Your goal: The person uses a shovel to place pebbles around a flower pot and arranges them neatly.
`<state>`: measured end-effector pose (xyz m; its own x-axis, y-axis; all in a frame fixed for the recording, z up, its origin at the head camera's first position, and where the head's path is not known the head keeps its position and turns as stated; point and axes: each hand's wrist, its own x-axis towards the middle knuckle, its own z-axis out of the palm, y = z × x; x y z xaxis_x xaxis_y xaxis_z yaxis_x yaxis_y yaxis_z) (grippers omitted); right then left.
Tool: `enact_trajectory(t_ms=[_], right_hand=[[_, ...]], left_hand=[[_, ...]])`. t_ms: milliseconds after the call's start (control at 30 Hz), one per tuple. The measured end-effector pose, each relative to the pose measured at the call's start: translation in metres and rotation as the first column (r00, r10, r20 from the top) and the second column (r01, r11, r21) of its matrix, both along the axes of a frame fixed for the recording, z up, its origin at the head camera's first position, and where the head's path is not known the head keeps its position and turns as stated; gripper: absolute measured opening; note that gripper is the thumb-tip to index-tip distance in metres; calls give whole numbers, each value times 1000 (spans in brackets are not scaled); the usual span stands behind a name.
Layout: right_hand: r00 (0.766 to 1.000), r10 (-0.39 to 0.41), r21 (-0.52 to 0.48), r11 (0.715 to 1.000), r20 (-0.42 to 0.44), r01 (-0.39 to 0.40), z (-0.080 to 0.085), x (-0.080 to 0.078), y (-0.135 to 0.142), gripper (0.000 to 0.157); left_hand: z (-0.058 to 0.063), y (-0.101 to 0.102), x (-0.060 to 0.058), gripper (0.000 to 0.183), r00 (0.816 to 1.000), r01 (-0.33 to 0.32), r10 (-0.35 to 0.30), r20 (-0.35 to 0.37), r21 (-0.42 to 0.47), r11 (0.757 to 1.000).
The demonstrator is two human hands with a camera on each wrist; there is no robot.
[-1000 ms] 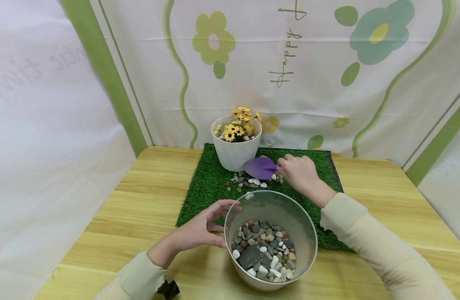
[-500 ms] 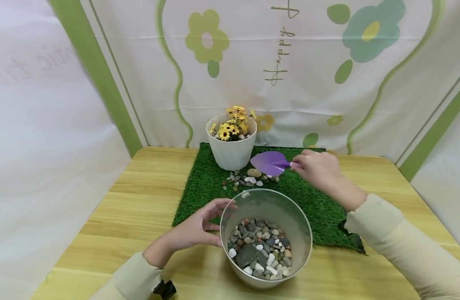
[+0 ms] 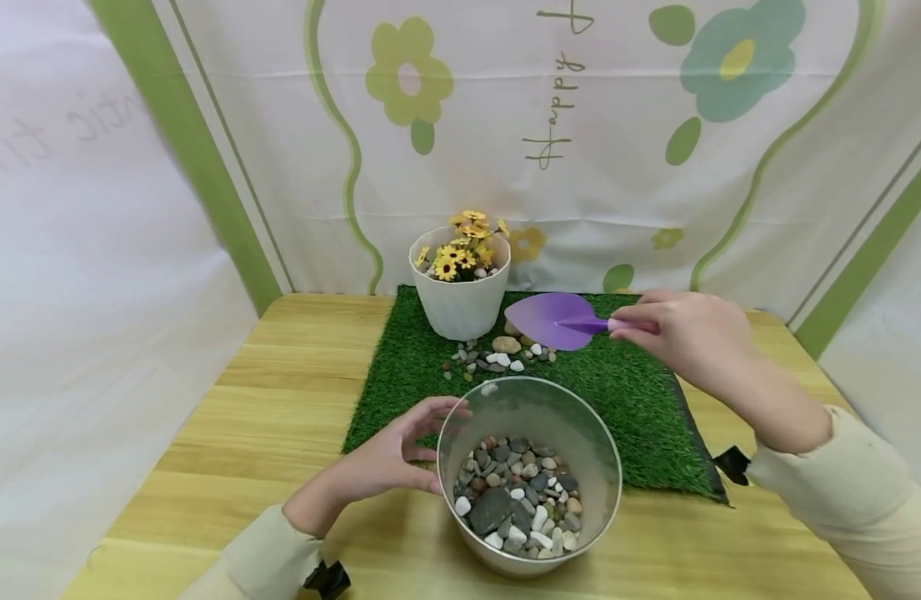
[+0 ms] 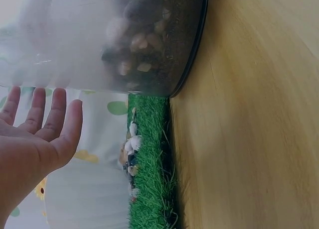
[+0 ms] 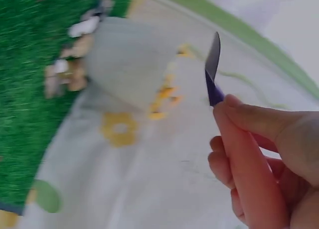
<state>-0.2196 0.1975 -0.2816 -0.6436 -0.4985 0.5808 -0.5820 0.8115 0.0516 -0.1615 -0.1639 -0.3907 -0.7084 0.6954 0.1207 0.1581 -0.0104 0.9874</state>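
Observation:
My right hand grips the pink handle of a purple garden trowel, also seen edge-on in the right wrist view. No stones show on its blade, which is raised above the green turf mat. My left hand rests at the left side of a clear bucket, its fingertips at the wall and its fingers loosely spread. Pebbles of grey, white and brown cover the bucket's bottom. Beyond it, loose stones lie on the mat in front of a white flowerpot.
Yellow flowers and some stones fill the pot's top. The mat lies on a wooden table. A printed fabric backdrop hangs close behind the mat and pot.
My right hand has drawn the trowel to the right and up, away from the stones, uncovering a tan stone. The left hand keeps its place at the bucket. The head view has shifted slightly.

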Motion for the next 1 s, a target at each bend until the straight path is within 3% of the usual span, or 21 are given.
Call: enact_trajectory(t_ms=[233, 400, 600, 700, 800, 1000], right_hand=[[993, 99, 8, 995, -70, -98, 21, 34, -6, 37], [964, 229, 35, 973, -138, -226, 25, 54, -14, 51], [948, 317, 124, 942, -39, -310, 17, 73, -26, 48], [950, 313, 224, 926, -4, -304, 12, 81, -35, 29], [965, 262, 347, 905, 7, -248, 10, 91, -44, 14], [995, 90, 532, 841, 44, -99, 6, 106, -67, 22]], left_hand=[[0, -2, 1, 78, 1000, -7, 7, 1, -9, 1000], [-1, -2, 0, 78, 1000, 3, -3, 4, 3, 1000], [-2, -2, -1, 80, 1000, -2, 2, 6, 0, 1000], [-2, -1, -1, 79, 1000, 0, 0, 11, -3, 1000], [-1, -1, -1, 79, 1000, 4, -4, 5, -1, 1000], [-1, -1, -1, 79, 1000, 3, -3, 13, -8, 1000]])
